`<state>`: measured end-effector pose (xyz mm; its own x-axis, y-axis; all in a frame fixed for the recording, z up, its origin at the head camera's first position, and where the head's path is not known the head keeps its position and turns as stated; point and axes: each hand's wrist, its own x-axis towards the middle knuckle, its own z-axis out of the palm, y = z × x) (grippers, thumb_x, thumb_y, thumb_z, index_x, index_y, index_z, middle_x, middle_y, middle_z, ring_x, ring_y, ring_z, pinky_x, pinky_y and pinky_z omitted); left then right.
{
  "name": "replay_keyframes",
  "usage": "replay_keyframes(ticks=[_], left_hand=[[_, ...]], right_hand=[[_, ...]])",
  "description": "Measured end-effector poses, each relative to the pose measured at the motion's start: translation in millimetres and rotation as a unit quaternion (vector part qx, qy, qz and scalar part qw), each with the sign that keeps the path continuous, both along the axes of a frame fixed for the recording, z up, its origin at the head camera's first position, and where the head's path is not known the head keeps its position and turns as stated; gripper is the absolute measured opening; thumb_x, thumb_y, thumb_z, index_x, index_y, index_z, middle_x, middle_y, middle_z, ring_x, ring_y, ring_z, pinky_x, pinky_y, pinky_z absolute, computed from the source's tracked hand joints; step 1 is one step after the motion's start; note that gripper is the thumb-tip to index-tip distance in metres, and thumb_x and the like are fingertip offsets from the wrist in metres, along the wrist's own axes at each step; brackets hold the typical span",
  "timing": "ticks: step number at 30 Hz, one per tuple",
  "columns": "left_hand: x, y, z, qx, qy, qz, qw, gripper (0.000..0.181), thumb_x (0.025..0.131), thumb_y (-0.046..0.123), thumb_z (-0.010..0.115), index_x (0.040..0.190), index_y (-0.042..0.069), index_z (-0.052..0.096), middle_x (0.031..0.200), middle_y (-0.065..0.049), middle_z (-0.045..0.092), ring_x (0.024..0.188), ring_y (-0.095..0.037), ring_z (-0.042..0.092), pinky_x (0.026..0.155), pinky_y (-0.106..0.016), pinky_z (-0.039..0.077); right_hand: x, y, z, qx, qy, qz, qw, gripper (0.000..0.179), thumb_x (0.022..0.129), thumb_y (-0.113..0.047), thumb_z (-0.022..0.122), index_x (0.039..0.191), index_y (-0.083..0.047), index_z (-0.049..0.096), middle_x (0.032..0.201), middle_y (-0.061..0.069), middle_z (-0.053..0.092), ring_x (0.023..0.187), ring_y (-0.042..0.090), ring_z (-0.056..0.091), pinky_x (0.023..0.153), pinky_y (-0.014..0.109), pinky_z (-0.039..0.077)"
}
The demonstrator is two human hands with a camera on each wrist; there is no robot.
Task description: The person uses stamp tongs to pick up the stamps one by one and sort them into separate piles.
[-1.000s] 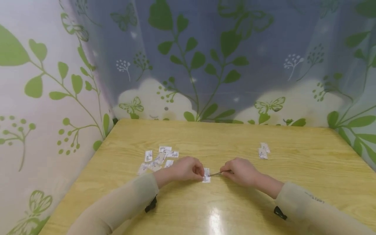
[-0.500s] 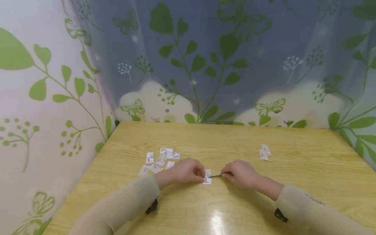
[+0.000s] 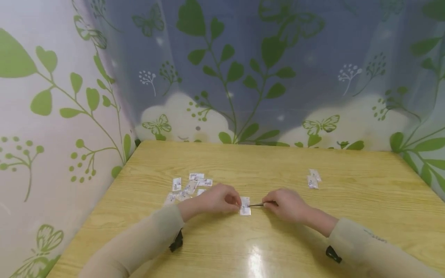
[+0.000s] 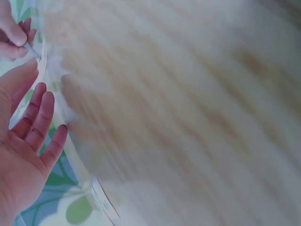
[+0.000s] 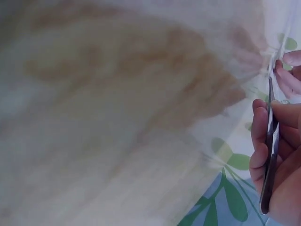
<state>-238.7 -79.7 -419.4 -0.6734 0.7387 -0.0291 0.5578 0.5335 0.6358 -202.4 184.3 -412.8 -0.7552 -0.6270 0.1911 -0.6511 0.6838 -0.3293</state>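
Observation:
A small clear plastic bag with bluish printing (image 3: 245,211) is held upright just above the table in the head view. My left hand (image 3: 218,199) pinches its left edge between thumb and index finger; the other fingers are spread in the left wrist view. From the other side my right hand (image 3: 286,205) grips dark metal tweezers (image 5: 269,160), whose tips (image 3: 250,205) reach the bag's face. Whether the tips grasp anything there is too small to tell. Behind my left wrist lies a loose group of similar small printed bags (image 3: 190,187).
Two more small bags (image 3: 313,180) overlap at the right of the wood-grain table (image 3: 264,166). A leaf-patterned curtain (image 3: 229,73) borders the table's back and left side. Black wrist straps (image 3: 333,254) show below the sleeves.
Both hands stay nearly in place, with the same grips. The bag's face shows slightly more between them, and the left hand has shifted slightly left. The view has tilted a little.

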Motion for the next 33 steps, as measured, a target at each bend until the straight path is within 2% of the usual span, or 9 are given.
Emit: replay_keyframes(ticks=[3, 6, 11, 14, 17, 22, 26, 33], left_hand=[[-2.9, -10.9, 2.7, 0.024, -0.003, 0.012, 0.9996, 0.008, 0.088, 0.019, 0.073, 0.096, 0.016, 0.073, 0.09, 0.012, 0.064, 0.081, -0.004, 0.059, 0.076, -0.025, 0.049], [-7.4, -25.1, 8.8, 0.033, 0.018, 0.027, 0.9989, 0.01, 0.088, 0.019, 0.073, 0.097, 0.015, 0.073, 0.088, 0.011, 0.063, 0.077, -0.006, 0.059, 0.073, -0.027, 0.049], [-16.1, -52.7, 20.1, 0.049, 0.054, 0.036, 0.9967, 0.011, 0.089, 0.014, 0.072, 0.099, 0.01, 0.074, 0.092, 0.007, 0.065, 0.078, -0.007, 0.059, 0.071, -0.028, 0.049], [-20.0, -71.6, 21.2, 0.05, 0.069, 0.04, 0.9956, 0.012, 0.088, 0.011, 0.072, 0.099, 0.007, 0.073, 0.091, 0.005, 0.065, 0.078, -0.009, 0.06, 0.07, -0.029, 0.049], [-21.6, -89.9, 17.6, 0.039, 0.084, 0.047, 0.9946, 0.01, 0.086, 0.009, 0.073, 0.096, 0.008, 0.074, 0.089, 0.005, 0.065, 0.077, -0.01, 0.06, 0.07, -0.029, 0.049], [-19.7, -110.0, 11.1, 0.015, 0.064, 0.071, 0.9953, 0.009, 0.084, 0.007, 0.074, 0.092, 0.008, 0.074, 0.087, 0.003, 0.065, 0.077, -0.011, 0.06, 0.07, -0.029, 0.05], [-18.5, -115.9, 5.8, 0.002, 0.027, 0.088, 0.9957, 0.011, 0.083, 0.01, 0.076, 0.094, 0.01, 0.073, 0.087, 0.004, 0.065, 0.079, -0.011, 0.06, 0.073, -0.03, 0.051], [-19.1, -115.1, 0.4, -0.024, 0.031, 0.098, 0.9944, 0.012, 0.083, 0.015, 0.077, 0.094, 0.015, 0.073, 0.091, 0.007, 0.066, 0.08, -0.009, 0.059, 0.075, -0.029, 0.05]], right_hand=[[-2.4, 4, 4.8, -0.005, -0.013, -0.011, 0.9998, 0.01, 0.091, -0.008, 0.067, 0.097, -0.006, 0.075, 0.091, 0.003, 0.072, 0.082, 0.017, 0.067, 0.067, 0.032, 0.053], [-6.7, 8, 13.2, -0.008, -0.017, -0.014, 0.9997, 0.012, 0.092, -0.008, 0.065, 0.099, -0.004, 0.074, 0.093, 0.005, 0.072, 0.08, 0.017, 0.067, 0.065, 0.031, 0.053], [-16.8, 16, 28.3, -0.017, -0.012, -0.019, 0.9996, 0.013, 0.092, -0.007, 0.065, 0.1, -0.002, 0.074, 0.084, 0.001, 0.071, 0.067, 0.01, 0.063, 0.057, 0.027, 0.05], [-24.5, 19, 33.9, -0.02, -0.017, -0.021, 0.9994, 0.014, 0.092, -0.008, 0.065, 0.102, -0.001, 0.073, 0.082, 0.001, 0.07, 0.063, 0.006, 0.06, 0.054, 0.026, 0.046], [-33.9, 21, 36.5, -0.023, -0.028, -0.029, 0.9989, 0.016, 0.094, -0.009, 0.063, 0.103, 0.0, 0.073, 0.083, 0.002, 0.07, 0.06, 0.004, 0.055, 0.053, 0.026, 0.043], [-51.5, 24, 35.9, -0.023, -0.05, -0.049, 0.9973, 0.019, 0.095, -0.01, 0.061, 0.107, 0.001, 0.072, 0.082, 0.002, 0.069, 0.055, 0.006, 0.05, 0.05, 0.028, 0.04], [-66.3, 26, 32.8, -0.022, -0.073, -0.062, 0.9952, 0.022, 0.096, -0.01, 0.059, 0.11, 0.003, 0.07, 0.084, 0.006, 0.07, 0.058, 0.009, 0.057, 0.051, 0.029, 0.044], [-86.2, 21, 27.2, -0.011, -0.092, -0.073, 0.9931, 0.025, 0.098, -0.014, 0.058, 0.114, 0.002, 0.069, 0.088, 0.006, 0.072, 0.071, 0.017, 0.066, 0.06, 0.033, 0.051]])
